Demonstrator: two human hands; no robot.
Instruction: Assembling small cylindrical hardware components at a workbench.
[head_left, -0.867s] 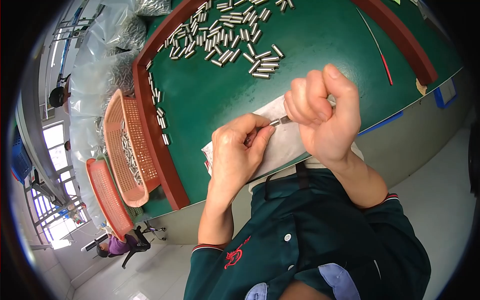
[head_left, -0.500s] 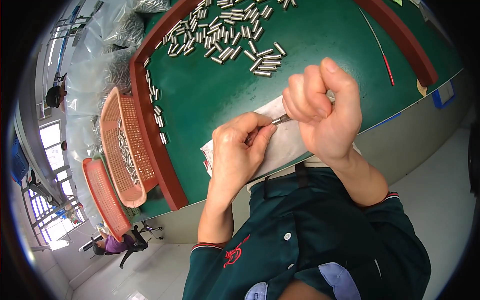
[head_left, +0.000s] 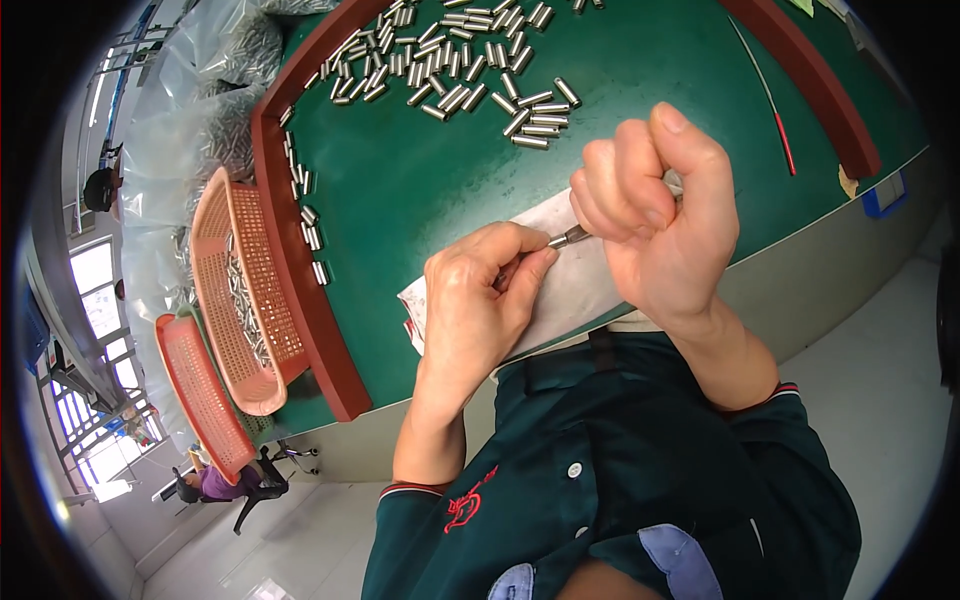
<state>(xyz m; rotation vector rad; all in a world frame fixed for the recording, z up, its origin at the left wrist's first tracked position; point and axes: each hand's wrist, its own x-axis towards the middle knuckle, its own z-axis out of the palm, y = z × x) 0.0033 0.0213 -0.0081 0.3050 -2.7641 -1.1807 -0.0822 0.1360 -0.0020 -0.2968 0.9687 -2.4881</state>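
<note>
With the small metal cylinder (head_left: 556,241) as the middle of my dial, I have the left hand (head_left: 482,290) at 8 o'clock, back up, its forearm rising from 7. Thumb and forefinger meet in a pinch on the cylinder, the other fingers tucked beneath. The right hand (head_left: 665,215) sits near 2 o'clock, its forearm coming from 4. It is curled into a loose fist, palm side toward my view, thumb pointing up, gripping a slim dark tool (head_left: 577,234) whose handle is mostly hidden. The tool's tip meets the cylinder's end; I cannot tell whether it goes inside.

Under both hands lies a pale, smudged cloth (head_left: 585,275) on the smooth green tabletop (head_left: 400,180). At 11 o'clock I see shiny, straight-sided metal cylinders (head_left: 450,65) scattered thickly. A thin rod with a red handle (head_left: 785,145) lies at 2. Beyond a reddish-brown raised border (head_left: 318,320), perforated plastic baskets (head_left: 275,290) stand at 8 to 9, and clear, crinkled bags (head_left: 225,130) at 10.
</note>
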